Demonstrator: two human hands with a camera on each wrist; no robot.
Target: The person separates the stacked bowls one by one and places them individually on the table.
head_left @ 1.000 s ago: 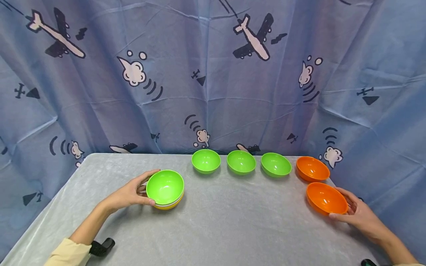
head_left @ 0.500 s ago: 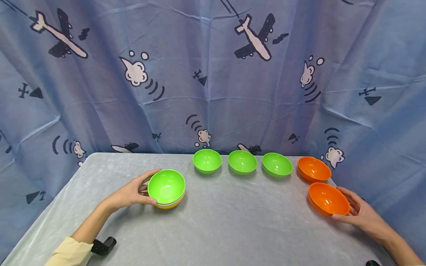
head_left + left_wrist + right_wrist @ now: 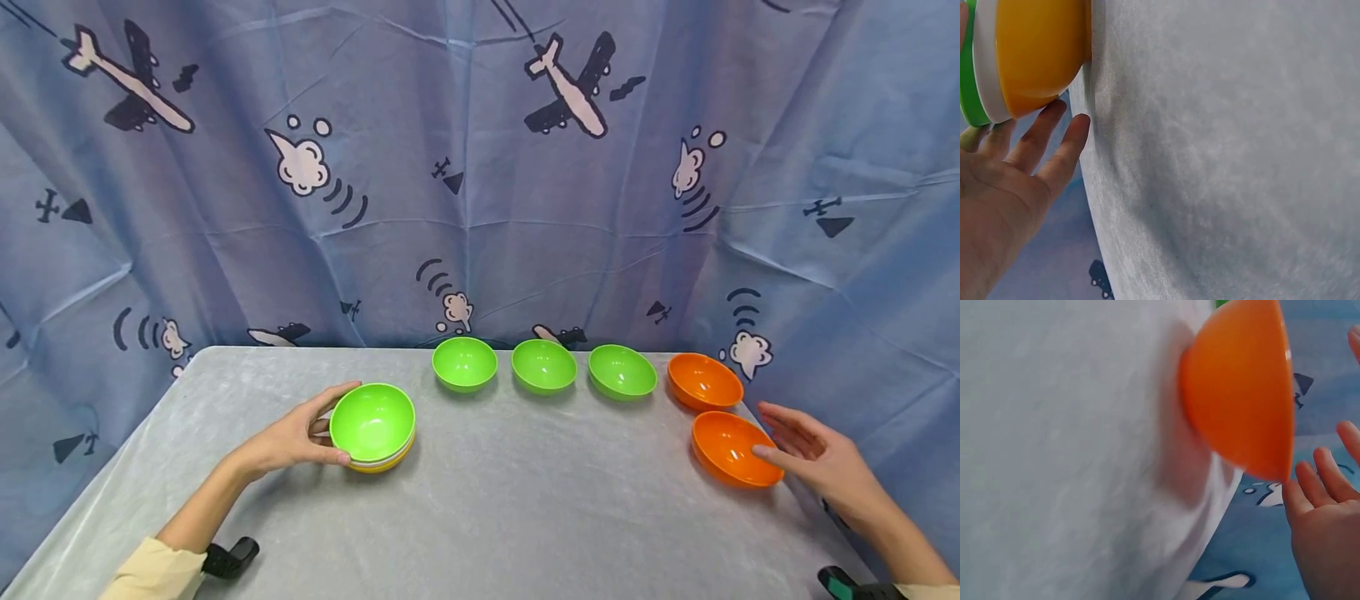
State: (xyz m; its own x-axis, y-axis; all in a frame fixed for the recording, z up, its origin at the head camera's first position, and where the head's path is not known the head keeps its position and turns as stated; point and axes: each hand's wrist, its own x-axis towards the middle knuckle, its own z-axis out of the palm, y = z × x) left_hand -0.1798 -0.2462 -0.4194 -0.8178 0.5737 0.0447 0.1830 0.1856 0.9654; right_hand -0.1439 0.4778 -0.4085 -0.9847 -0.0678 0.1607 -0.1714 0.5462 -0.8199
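Note:
In the head view my left hand [image 3: 300, 432] holds a stack of nested bowls at its left side, thumb near the front and fingers behind. A green bowl [image 3: 372, 422] tops the stack, over a white bowl [image 3: 986, 59] and a yellow-orange bowl [image 3: 1041, 53], which stands on the table. My right hand [image 3: 821, 454] is spread at the right side of the nearer orange bowl [image 3: 727, 450], its thumb overlapping the rim in the head view. From the right wrist view, the fingers lie just outside the rim of that bowl, which sits on the table.
Along the table's [image 3: 525, 500] back edge stand three green bowls: one at the left [image 3: 465, 364], a middle one [image 3: 543, 367] and a right one [image 3: 622, 372]. A second orange bowl [image 3: 705, 381] ends the row. A patterned blue curtain [image 3: 480, 208] hangs behind.
My right hand has let go of the nearer orange bowl, its fingers loosening and lifting up off the rim. The left hand and its stack stay in place.

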